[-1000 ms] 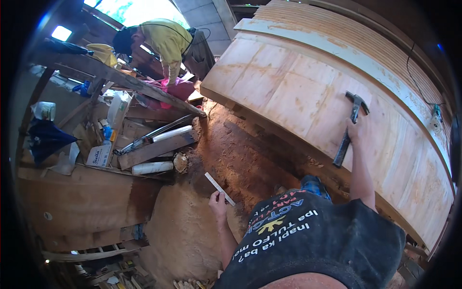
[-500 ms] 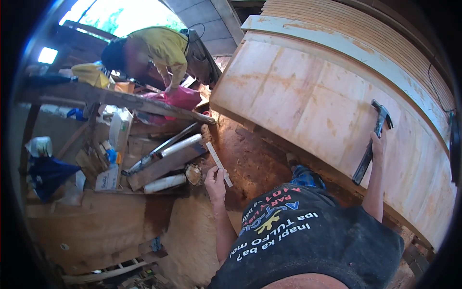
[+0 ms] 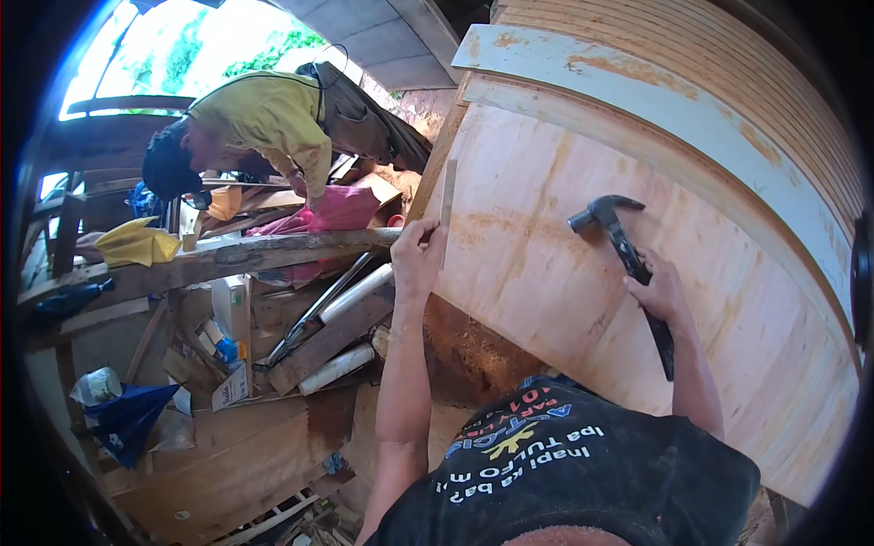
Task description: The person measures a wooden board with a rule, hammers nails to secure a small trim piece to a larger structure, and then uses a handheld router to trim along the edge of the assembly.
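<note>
Head view: the person's left hand (image 3: 417, 257) pinches a thin wooden strip (image 3: 447, 202), holding it upright against the left edge of a large curved plywood panel (image 3: 583, 273), while the right hand (image 3: 660, 293) is clenched round the handle of a black claw hammer (image 3: 628, 259) whose head is raised just off the panel's face. Beyond a rough wooden beam (image 3: 237, 259), another person in a yellow shirt (image 3: 269, 114) bends over scattered boards and white tubes (image 3: 350, 296).

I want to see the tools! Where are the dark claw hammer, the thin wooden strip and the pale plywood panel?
dark claw hammer (image 3: 623, 247), head view, upper handle.
thin wooden strip (image 3: 447, 205), head view, its middle.
pale plywood panel (image 3: 537, 273), head view, bare face.
</note>
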A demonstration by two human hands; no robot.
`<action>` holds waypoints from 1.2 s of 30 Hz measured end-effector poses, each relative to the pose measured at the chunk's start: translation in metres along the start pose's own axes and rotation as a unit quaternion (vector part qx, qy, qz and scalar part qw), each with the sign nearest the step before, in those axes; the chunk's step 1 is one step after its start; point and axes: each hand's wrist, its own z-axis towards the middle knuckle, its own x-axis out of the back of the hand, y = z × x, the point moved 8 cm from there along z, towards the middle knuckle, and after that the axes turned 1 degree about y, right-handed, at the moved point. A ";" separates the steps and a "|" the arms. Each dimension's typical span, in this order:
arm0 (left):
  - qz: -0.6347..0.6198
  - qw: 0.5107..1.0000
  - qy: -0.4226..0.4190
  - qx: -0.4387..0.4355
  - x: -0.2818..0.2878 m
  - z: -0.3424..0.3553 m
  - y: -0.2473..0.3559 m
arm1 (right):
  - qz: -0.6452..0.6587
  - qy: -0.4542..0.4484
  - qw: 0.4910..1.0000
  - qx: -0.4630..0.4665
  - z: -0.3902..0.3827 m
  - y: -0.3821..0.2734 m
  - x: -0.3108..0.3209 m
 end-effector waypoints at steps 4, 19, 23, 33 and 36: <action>0.022 1.000 -0.011 -0.015 -0.031 0.063 -0.002 | -0.008 0.007 1.000 0.003 0.007 0.019 -0.001; 0.119 0.992 -0.030 0.011 -0.118 0.210 -0.039 | -0.027 0.015 0.998 0.048 0.012 0.013 -0.003; 0.125 0.991 -0.035 0.022 -0.125 0.221 -0.042 | -0.030 0.017 0.997 0.073 0.014 0.008 -0.002; 0.145 0.988 -0.039 -0.020 -0.129 0.225 -0.035 | -0.031 0.017 0.997 0.073 0.013 0.008 -0.002; 0.143 0.988 -0.047 -0.034 -0.134 0.222 -0.030 | -0.038 0.018 0.996 0.078 0.013 0.006 -0.002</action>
